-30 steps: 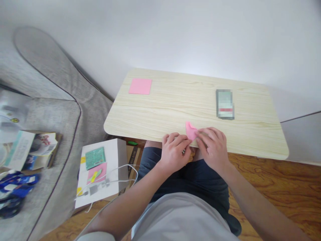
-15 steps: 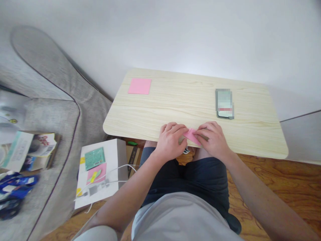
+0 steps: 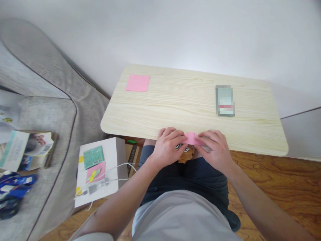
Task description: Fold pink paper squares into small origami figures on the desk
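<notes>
Between my two hands, at the table's front edge, is a small folded piece of pink paper (image 3: pixel 191 138). My left hand (image 3: pixel 169 145) pinches its left end between thumb and fingers. The right end is pinched by my right hand (image 3: pixel 214 147) in the same way. My fingers cover both ends of the paper, so only its middle shows. A flat pink square of paper (image 3: pixel 137 83) lies at the table's far left. On the right side rests a phone (image 3: pixel 225 101), its screen blurred out.
The pale wooden table (image 3: pixel 175 103) has rounded corners and stands by a white wall. At lower left a white box (image 3: pixel 110 180) carries a green packet (image 3: pixel 93 157), pink paper and a white cable. A grey sofa (image 3: pixel 55 124) holds an opened carton (image 3: pixel 32 150) and blue items.
The pink paper has turned from a slanted, pointed shape to a level, curved one. My right hand has moved slightly down and right, and both hands now hold the paper at its ends.
</notes>
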`<action>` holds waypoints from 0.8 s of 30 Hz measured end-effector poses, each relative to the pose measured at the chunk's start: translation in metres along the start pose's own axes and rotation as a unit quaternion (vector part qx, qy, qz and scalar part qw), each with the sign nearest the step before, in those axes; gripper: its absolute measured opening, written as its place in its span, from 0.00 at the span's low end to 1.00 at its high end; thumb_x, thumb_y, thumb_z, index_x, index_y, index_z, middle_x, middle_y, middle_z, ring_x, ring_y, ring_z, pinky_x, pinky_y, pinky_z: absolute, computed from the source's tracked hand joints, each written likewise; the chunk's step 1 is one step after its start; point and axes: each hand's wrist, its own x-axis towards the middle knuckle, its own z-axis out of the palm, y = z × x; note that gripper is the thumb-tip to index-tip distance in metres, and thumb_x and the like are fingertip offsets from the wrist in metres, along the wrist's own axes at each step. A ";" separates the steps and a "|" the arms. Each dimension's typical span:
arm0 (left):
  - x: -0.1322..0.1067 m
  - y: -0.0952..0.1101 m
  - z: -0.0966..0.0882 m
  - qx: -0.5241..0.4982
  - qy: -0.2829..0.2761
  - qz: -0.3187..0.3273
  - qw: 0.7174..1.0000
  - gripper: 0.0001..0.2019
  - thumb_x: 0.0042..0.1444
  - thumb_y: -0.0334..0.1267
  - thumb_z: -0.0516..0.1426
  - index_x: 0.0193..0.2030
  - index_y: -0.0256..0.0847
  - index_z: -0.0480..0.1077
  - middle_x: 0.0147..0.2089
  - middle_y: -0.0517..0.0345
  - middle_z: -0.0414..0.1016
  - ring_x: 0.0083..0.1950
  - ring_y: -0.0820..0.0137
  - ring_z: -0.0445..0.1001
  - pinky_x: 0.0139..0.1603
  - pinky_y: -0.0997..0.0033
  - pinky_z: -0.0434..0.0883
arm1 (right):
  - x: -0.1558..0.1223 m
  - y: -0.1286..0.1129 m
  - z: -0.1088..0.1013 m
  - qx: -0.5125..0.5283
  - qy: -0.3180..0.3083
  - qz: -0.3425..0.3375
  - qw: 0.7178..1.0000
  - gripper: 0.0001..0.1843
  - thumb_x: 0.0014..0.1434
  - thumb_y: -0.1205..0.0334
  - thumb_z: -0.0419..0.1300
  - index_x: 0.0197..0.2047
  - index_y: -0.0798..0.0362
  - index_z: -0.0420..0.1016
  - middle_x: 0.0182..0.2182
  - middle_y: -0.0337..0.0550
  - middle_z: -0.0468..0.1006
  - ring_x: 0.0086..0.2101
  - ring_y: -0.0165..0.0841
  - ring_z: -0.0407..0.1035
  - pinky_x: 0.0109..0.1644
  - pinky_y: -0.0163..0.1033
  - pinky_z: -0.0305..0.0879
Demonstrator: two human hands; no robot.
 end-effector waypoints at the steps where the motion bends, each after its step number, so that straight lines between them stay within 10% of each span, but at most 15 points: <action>1: 0.000 0.000 0.000 -0.002 0.002 0.001 1.000 0.08 0.66 0.43 0.61 0.47 0.49 0.80 0.54 0.58 0.82 0.58 0.60 0.72 0.62 0.52 0.64 | -0.002 0.001 0.000 0.001 0.003 -0.002 1.000 0.12 0.62 0.57 0.70 0.50 0.44 0.82 0.48 0.42 0.83 0.50 0.43 0.71 0.58 0.54 0.66; 24: 0.007 -0.002 -0.006 -0.007 -0.012 0.001 1.000 0.07 0.65 0.44 0.62 0.44 0.51 0.82 0.51 0.59 0.83 0.56 0.61 0.73 0.60 0.52 0.63 | -0.005 0.008 -0.004 -0.011 -0.031 -0.006 0.999 0.14 0.64 0.57 0.68 0.53 0.39 0.81 0.52 0.40 0.82 0.54 0.44 0.70 0.61 0.56 0.64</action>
